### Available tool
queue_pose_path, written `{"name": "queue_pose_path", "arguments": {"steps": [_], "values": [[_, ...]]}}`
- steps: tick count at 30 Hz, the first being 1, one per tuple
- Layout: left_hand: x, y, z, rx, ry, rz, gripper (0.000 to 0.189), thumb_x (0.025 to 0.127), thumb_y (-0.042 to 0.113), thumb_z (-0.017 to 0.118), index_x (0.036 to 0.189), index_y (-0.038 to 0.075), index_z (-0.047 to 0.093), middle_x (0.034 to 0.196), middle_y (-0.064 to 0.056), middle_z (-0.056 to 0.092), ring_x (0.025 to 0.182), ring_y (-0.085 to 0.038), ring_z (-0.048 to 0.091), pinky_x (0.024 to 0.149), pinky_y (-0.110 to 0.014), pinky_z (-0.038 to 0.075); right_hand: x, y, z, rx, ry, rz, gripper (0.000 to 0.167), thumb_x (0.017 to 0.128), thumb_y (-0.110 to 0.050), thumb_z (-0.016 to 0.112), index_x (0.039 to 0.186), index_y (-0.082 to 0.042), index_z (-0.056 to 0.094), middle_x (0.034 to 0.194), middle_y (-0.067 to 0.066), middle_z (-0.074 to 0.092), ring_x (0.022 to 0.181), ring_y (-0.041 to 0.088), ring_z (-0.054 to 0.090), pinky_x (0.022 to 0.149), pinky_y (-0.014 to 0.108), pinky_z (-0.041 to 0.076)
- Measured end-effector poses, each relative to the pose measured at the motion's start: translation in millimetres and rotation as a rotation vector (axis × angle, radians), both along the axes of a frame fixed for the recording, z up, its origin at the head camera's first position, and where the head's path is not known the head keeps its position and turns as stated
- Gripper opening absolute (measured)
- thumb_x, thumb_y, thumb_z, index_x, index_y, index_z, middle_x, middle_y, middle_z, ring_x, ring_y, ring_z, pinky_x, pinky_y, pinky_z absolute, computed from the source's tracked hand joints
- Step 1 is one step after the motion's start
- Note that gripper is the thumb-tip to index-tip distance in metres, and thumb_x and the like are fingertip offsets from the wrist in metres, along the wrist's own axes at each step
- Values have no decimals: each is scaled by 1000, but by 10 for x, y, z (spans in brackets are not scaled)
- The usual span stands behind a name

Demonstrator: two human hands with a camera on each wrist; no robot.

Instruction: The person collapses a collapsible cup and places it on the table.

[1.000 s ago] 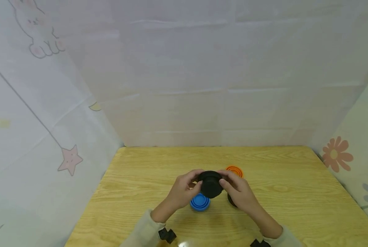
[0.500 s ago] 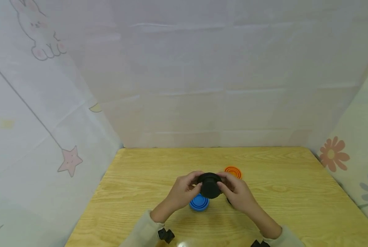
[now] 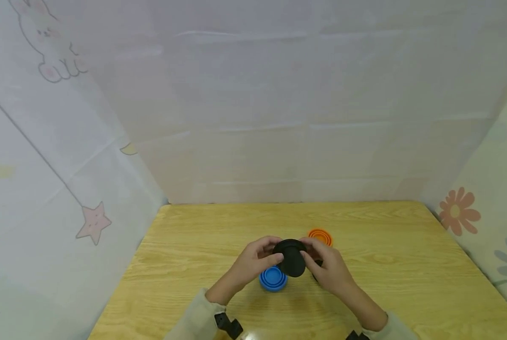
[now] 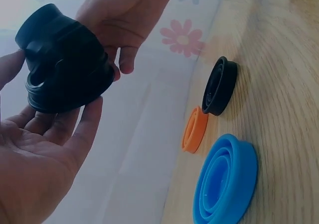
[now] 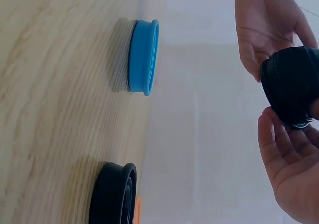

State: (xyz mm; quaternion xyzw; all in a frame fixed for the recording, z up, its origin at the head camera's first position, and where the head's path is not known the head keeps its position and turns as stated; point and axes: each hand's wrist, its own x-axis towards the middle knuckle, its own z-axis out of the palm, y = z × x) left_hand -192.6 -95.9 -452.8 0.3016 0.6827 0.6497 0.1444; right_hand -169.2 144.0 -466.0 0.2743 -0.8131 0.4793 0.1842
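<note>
Both hands hold a black collapsible silicone cup (image 3: 293,265) above the table, its wide rim turned away and its base toward the head camera. My left hand (image 3: 251,263) grips the left side, thumb on the wall and fingers beneath the rim. From the right, my right hand (image 3: 331,270) grips the opposite side. In the left wrist view the cup (image 4: 65,64) is extended, its wall dented and lopsided near the left thumb. Below the hands, a flattened blue collapsible cup (image 3: 273,279) lies on the table.
A flattened orange cup (image 3: 320,237) lies on the table (image 3: 211,226) behind the right hand. A second black cup (image 4: 221,87), collapsed, sits beside it, mostly hidden by the right hand in the head view. Patterned cloth (image 3: 245,141) hangs behind the table.
The held cup's base has tilted slightly right and down. My left thumb has moved farther across its wall. Both hands have stayed in nearly the same place; the cups on the table have not moved.
</note>
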Motion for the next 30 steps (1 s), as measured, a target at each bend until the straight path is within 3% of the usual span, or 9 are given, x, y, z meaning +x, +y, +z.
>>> {"name": "queue_pose_path", "arguments": {"steps": [3,8,11,15,21,30], "values": [[-10,6,-5,-4,-21,-25,43,103,30,62,137,4,58,126,-17,66,113,-19,65,94,-32,55,-4,28,5,-60,-108,67,24,99,-3,63,124,-3,64,106,8,70,91,9,69,75,26,61],[-37,3,-27,-3,-56,-89,42,103,33,61,133,3,60,122,-11,65,115,-22,62,97,-35,53,-15,123,35,-229,-420,251,31,104,-11,57,133,0,58,121,17,64,105,14,66,90,25,56],[-44,-10,-34,-3,-85,-117,43,103,32,61,130,-1,60,119,-9,66,113,-21,62,96,-34,53,-28,169,59,-279,-542,334,35,105,-12,56,136,3,54,121,16,63,106,16,65,94,25,54],[-52,-29,-51,-15,-125,-132,43,104,29,61,130,-5,58,116,-9,67,108,-19,63,94,-31,54,-49,188,90,-281,-614,399,38,105,-13,56,137,6,51,118,14,64,104,19,66,95,26,53],[-66,-13,-33,-28,-150,-134,43,105,28,57,133,-6,57,115,-8,67,104,-16,65,92,-29,54,-73,188,137,-245,-693,413,39,105,-17,57,136,5,51,118,15,65,103,20,66,94,27,53],[-70,22,-27,-42,-161,-131,41,105,28,57,127,-7,58,107,-3,68,95,-14,66,87,-26,54,-63,192,154,-231,-732,437,35,104,-17,59,130,6,57,116,10,68,100,22,67,93,29,54]]}}
